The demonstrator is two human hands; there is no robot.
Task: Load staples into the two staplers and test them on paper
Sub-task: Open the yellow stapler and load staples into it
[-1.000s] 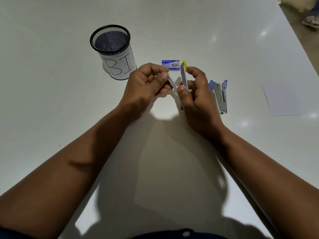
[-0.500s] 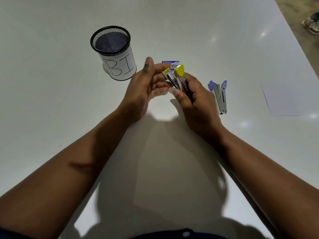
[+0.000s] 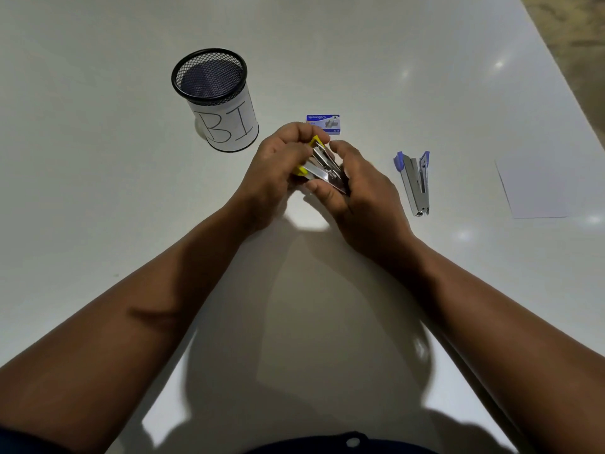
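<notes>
Between my two hands, just above the white table (image 3: 98,191), I am holding the yellow-tipped stapler (image 3: 322,165). My left hand (image 3: 278,168) is curling its fingers around the stapler's yellow end, and my right hand (image 3: 357,188) is cupping the metal hinge end, thumb underneath and fingers bent over the top. Both hands are clamping on the same stapler, which is lying tilted with its two silver arms spreading apart in a narrow V. I cannot tell whether staples are sitting inside it.

Just beyond my fingertips, a small blue staple box (image 3: 323,123) is lying flat on the table, near the left hand's knuckles but apart from them. To the right of my right hand, near it and not touching, the blue-tipped stapler (image 3: 415,181) is lying on the table with its arms opening slightly. Farther right of that, well apart from my grip, a white paper sheet (image 3: 540,185) is lying flat near the table edge. To the left of my left hand and a little beyond it, a black mesh cup (image 3: 217,99) is standing upright, wearing a white label marked "BI".
</notes>
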